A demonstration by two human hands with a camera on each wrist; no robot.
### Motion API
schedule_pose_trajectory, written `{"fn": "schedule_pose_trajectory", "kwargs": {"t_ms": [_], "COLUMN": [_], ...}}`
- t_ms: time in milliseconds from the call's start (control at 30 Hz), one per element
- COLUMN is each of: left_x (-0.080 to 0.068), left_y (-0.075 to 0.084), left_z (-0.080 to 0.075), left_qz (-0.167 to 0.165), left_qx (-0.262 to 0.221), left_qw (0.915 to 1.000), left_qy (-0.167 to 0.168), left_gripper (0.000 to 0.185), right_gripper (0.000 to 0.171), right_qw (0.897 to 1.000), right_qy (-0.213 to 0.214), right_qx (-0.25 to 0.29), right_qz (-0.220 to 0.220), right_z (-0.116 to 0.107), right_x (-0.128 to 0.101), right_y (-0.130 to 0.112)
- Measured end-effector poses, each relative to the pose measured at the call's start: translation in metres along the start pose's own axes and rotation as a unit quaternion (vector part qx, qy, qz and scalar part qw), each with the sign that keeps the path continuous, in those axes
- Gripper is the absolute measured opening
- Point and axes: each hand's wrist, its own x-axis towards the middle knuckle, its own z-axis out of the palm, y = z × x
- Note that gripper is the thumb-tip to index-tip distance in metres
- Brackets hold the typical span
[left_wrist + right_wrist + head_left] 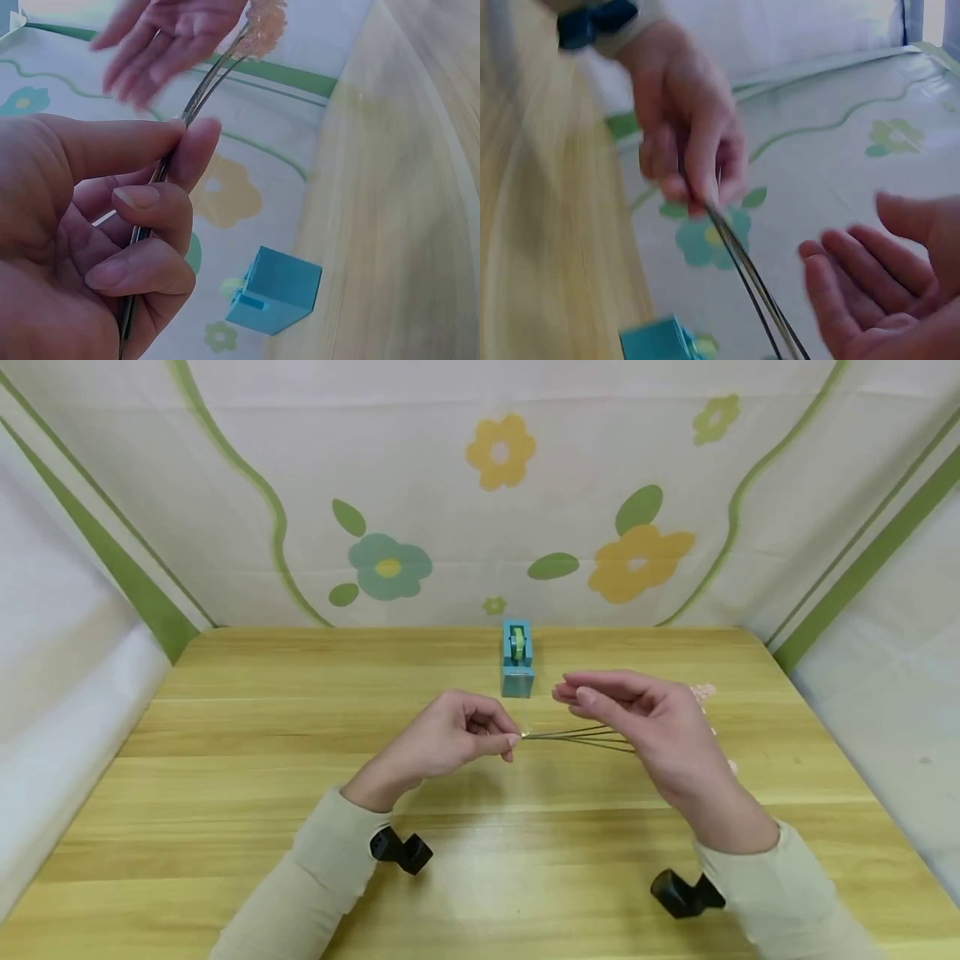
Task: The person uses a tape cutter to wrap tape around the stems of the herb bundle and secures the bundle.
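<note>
A: State the condition of the grip.
B: The left hand [450, 742] pinches the thin stems [557, 737] between thumb and index finger; its other fingers curl beside them. The right hand [663, 735] holds nothing: its palm is bare and its fingers are extended, slightly bent, near the stems. No contact shows there.

A: Locate the workpiece.
B: The stems are above the table [225, 760], running from the left hand's fingertips toward the right hand and fanning out as they go. The pale pink blossoms [703, 693] show at the far end, partly hidden behind the right hand in the head view.

A: Which part of the work is complete?
B: In my judgement, gathering. Several stems meet in one bundle at the pinch point.

A: Is the bundle bound?
B: Cannot be confirmed. A small pale patch [526, 735] shows at the fingertips in the head view; it is too small to identify as tape.

A: Status of the tape dispenser [517, 682]?
B: It stands on the table beyond the hands, with its tape roll [517, 644] seated. Neither hand touches it.

A: What remains?
B: As judged from this moment, securing the joint, if not already done, then releasing the bundle. Until released, treat the work as incomplete.
</note>
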Motion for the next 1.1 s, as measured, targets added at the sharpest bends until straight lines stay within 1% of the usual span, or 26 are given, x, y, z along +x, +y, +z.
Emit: {"fn": "schedule_pose_trajectory", "kwargs": {"t_ms": [33,67,133,200,300,433,467,500,567,600,667,700,733,767,800,867,900,933,967,1000,1067,1100], "left_x": [0.000,0.000,0.000,0.000,0.002,0.003,0.003,0.003,0.003,0.003,0.003,0.003,0.003,0.002,0.002,0.001,0.001,0.001,0.001,0.001,0.002,0.003], "left_y": [0.000,-0.001,-0.001,-0.002,-0.004,-0.006,-0.006,-0.007,-0.007,-0.007,-0.007,-0.006,-0.006,-0.006,-0.006,-0.006,-0.007,-0.008,-0.008,-0.009,-0.010,-0.011], "left_z": [0.000,0.000,0.000,0.000,0.000,0.001,0.002,0.002,0.002,0.002,0.002,0.001,0.000,-0.001,-0.002,-0.004,-0.005,-0.006,-0.006,-0.006,-0.006,-0.006], "left_qz": [-0.001,-0.002,-0.001,0.004,0.015,0.027,0.031,0.032,0.033,0.031,0.017,0.006,-0.004,-0.016,-0.027,-0.043,-0.044,-0.043,-0.040,-0.033,-0.012,-0.003], "left_qx": [0.001,0.002,0.006,0.013,0.023,0.033,0.037,0.042,0.053,0.059,0.070,0.075,0.081,0.087,0.091,0.095,0.099,0.099,0.101,0.102,0.111,0.116], "left_qw": [1.0000,1.0000,1.0000,0.9999,0.9996,0.9991,0.9988,0.9986,0.9980,0.9977,0.9974,0.9971,0.9967,0.9960,0.9952,0.9935,0.9928,0.9925,0.9923,0.9924,0.9921,0.9918], "left_qy": [0.000,0.000,0.001,0.000,-0.001,0.003,0.004,0.005,0.008,0.009,0.004,0.000,-0.007,-0.015,-0.025,-0.045,-0.052,-0.056,-0.059,-0.060,-0.058,-0.054], "left_gripper": [0.006,0.006,0.006,0.005,0.005,0.006,0.006,0.006,0.005,0.004,0.005,0.006,0.008,0.010,0.013,0.017,0.018,0.019,0.019,0.019,0.018,0.017], "right_gripper": [0.030,0.031,0.032,0.031,0.025,0.019,0.017,0.016,0.012,0.009,0.009,0.010,0.010,0.010,0.011,0.013,0.014,0.015,0.015,0.016,0.017,0.018], "right_qw": [0.999,0.995,0.982,0.969,0.952,0.929,0.925,0.923,0.922,0.923,0.924,0.921,0.913,0.901,0.885,0.848,0.832,0.820,0.813,0.810,0.808,0.804], "right_qy": [-0.014,-0.031,-0.070,-0.113,-0.170,-0.242,-0.255,-0.260,-0.251,-0.237,-0.197,-0.172,-0.148,-0.125,-0.102,-0.059,-0.041,-0.028,-0.022,-0.020,-0.023,-0.026], "right_qx": [-0.045,-0.089,-0.172,-0.218,-0.250,-0.277,-0.281,-0.282,-0.293,-0.302,-0.325,-0.343,-0.366,-0.389,-0.411,-0.450,-0.465,-0.475,-0.482,-0.486,-0.494,-0.503], "right_qz": [0.012,0.023,0.031,0.033,0.041,0.038,0.031,0.030,0.021,0.010,-0.034,-0.063,-0.105,-0.150,-0.195,-0.273,-0.300,-0.318,-0.327,-0.329,-0.320,-0.317], "right_z": [-0.003,-0.005,-0.009,-0.012,-0.018,-0.022,-0.022,-0.022,-0.021,-0.019,-0.016,-0.014,-0.011,-0.009,-0.006,-0.002,0.000,0.001,0.002,0.002,0.003,0.003], "right_x": [0.004,0.008,0.015,0.022,0.030,0.040,0.041,0.042,0.041,0.039,0.035,0.033,0.031,0.029,0.027,0.023,0.022,0.020,0.019,0.018,0.016,0.016], "right_y": [0.000,0.000,0.001,0.004,0.007,0.011,0.013,0.015,0.017,0.019,0.022,0.024,0.027,0.030,0.033,0.039,0.042,0.044,0.045,0.046,0.047,0.047]}}
